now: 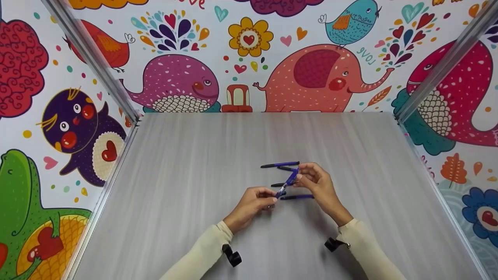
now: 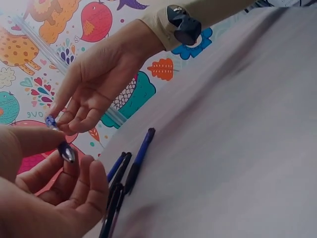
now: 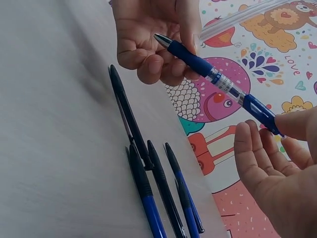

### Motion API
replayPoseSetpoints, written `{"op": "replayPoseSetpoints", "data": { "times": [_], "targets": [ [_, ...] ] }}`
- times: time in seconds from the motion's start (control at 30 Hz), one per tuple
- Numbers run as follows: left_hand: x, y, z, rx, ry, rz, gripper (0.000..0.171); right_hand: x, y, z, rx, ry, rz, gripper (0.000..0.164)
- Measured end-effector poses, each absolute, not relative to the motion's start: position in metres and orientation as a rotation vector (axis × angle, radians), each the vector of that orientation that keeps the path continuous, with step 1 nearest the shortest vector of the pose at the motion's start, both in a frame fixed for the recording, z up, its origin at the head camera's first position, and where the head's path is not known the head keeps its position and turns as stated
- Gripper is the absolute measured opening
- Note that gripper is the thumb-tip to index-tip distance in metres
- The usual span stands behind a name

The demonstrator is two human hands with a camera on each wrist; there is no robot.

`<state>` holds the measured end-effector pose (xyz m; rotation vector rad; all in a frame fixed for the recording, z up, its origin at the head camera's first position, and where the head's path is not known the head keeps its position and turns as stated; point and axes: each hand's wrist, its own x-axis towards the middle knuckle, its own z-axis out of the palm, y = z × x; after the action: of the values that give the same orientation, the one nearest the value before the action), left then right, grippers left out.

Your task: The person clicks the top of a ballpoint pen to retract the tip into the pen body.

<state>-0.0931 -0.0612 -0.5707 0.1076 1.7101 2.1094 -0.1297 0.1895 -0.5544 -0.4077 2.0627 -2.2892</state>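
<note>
Both hands hold one blue retractable pen (image 3: 227, 85) above the table. It has a silver tip, a blue grip section, a see-through middle with printing and a blue clip end. My left hand (image 1: 251, 206) pinches it near the tip between thumb and fingers. At the clip end, my right hand (image 1: 321, 186) pinches it with thumb and fingertips. In the head view the pen slants from lower left to upper right. Below it on the table lie several dark blue and black pens, among them a blue pen with a black grip (image 1: 297, 197) and another (image 1: 280, 165) farther back.
The grey wood-patterned table (image 1: 186, 163) is bounded by metal rails (image 1: 97, 212) along its sides. Printed cartoon animal panels (image 1: 179, 81) rise behind and beside it. A black wrist mount (image 1: 232, 255) sits on the left sleeve, another (image 1: 334, 244) on the right.
</note>
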Motion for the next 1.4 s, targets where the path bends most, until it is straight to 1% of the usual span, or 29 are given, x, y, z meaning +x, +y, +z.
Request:
{"op": "replayPoseSetpoints", "data": {
  "times": [0.13,0.43,0.53,0.73,1.0,1.4],
  "targets": [
    [-0.095,-0.066,-0.570,0.148,1.797,2.083,0.022,-0.130,0.190,-0.555,-0.398,2.078,-2.285,0.033],
    [-0.099,-0.077,-0.569,0.211,2.006,1.996,0.019,-0.132,0.191,-0.559,-0.351,2.092,-2.280,0.020],
    [-0.101,-0.081,-0.569,0.218,2.040,1.982,0.020,-0.132,0.191,-0.561,-0.352,2.098,-2.275,0.021],
    [-0.104,-0.088,-0.568,0.213,2.109,1.959,0.019,-0.133,0.190,-0.566,-0.418,2.089,-2.270,0.026],
    [-0.108,-0.100,-0.572,0.247,2.309,1.863,0.015,-0.137,0.188,-0.572,-0.470,2.164,-2.150,0.015],
    [-0.114,-0.113,-0.580,0.322,2.516,1.765,0.015,-0.147,0.181,-0.581,-0.559,2.339,-1.927,0.010]
  ]
}}
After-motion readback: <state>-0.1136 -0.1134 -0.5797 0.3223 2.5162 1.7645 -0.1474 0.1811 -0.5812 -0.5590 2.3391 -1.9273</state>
